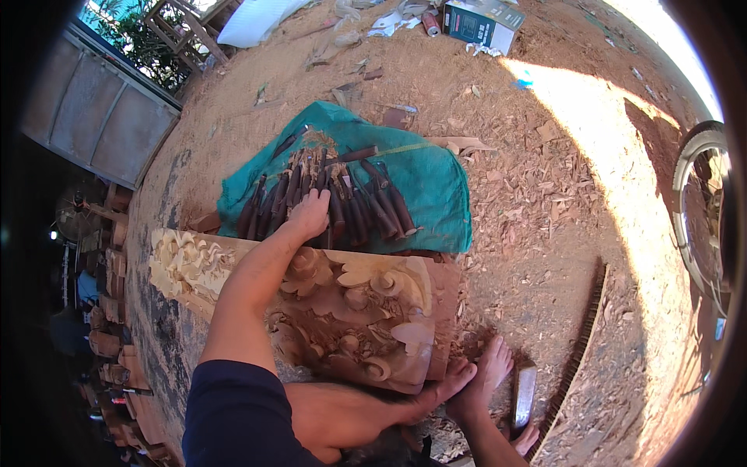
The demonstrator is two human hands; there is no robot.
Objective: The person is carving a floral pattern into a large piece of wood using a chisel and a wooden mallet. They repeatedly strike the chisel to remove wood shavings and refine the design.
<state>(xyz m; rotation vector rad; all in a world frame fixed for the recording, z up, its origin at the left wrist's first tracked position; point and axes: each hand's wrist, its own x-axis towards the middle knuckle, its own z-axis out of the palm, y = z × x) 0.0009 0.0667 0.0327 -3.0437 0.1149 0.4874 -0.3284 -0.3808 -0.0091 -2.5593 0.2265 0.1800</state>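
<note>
My left hand (311, 215) reaches over the carved panel into a row of dark-handled carving chisels (359, 222). Its fingers are curled down around one chisel handle, partly hidden by the hand itself. The chisels lie side by side on a green cloth (443, 187), their handles toward me. Below them, the wooden panel (354, 311) bears deep relief of flowers and scrolls and rests by my bent leg. At the lower right, my right hand (527, 440) shows only some fingers, closed at the near end of a mallet-like block (525, 395) with a pale, shiny face.
Wood chips (537, 187) litter the ground. A long, dark, jagged-edged strip (580, 350) curves along the right, and a bicycle wheel (700, 210) stands farther out. My bare feet (492, 370) are beside the panel. A box (482, 25) lies at the back; wood pieces (113, 311) are piled left.
</note>
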